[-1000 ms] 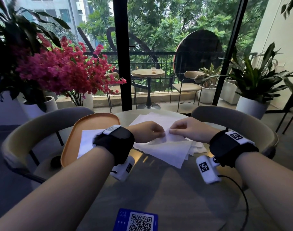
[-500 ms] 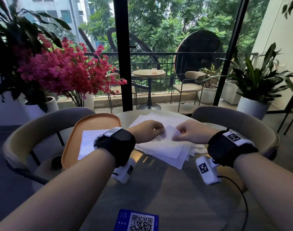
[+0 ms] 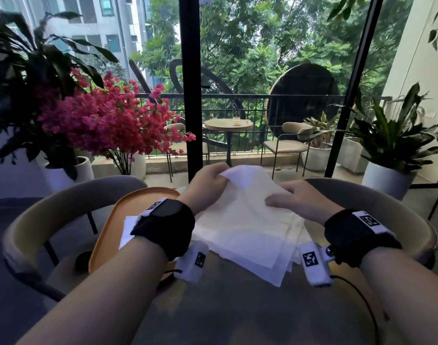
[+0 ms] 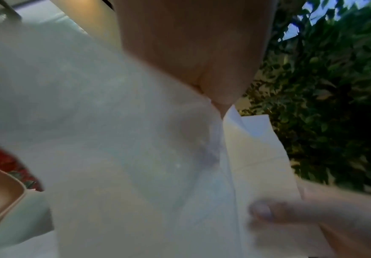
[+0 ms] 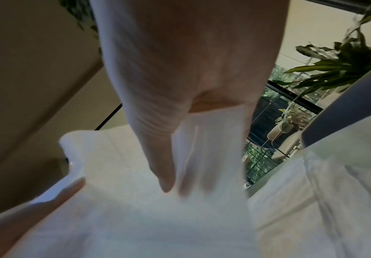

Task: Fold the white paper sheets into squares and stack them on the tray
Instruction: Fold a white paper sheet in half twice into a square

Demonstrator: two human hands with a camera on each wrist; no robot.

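A loose pile of white paper sheets (image 3: 270,265) lies on the round table. The top sheet (image 3: 240,207) is lifted off it at its far end. My left hand (image 3: 219,176) pinches the sheet's raised far corner. My right hand (image 3: 275,201) grips its right edge, thumb on top. In the left wrist view the sheet (image 4: 125,157) fills the frame, with the right hand's finger (image 4: 290,216) at its edge. The right wrist view shows my thumb (image 5: 158,148) pressed onto the paper (image 5: 136,218). An orange tray (image 3: 106,232) at the left carries one white sheet (image 3: 127,227), partly hidden by my left wrist.
Two curved-back chairs (image 3: 63,202) (image 3: 387,200) stand across the table (image 3: 238,307), left and right. Potted plants and red flowers (image 3: 101,120) stand behind them by a glass wall. A black cable (image 3: 357,295) trails from my right wrist camera over the table.
Both hands have lifted the top sheet from the pile, and the left hand has raised its far corner. The view has tilted up, so the blue QR card is out of sight.
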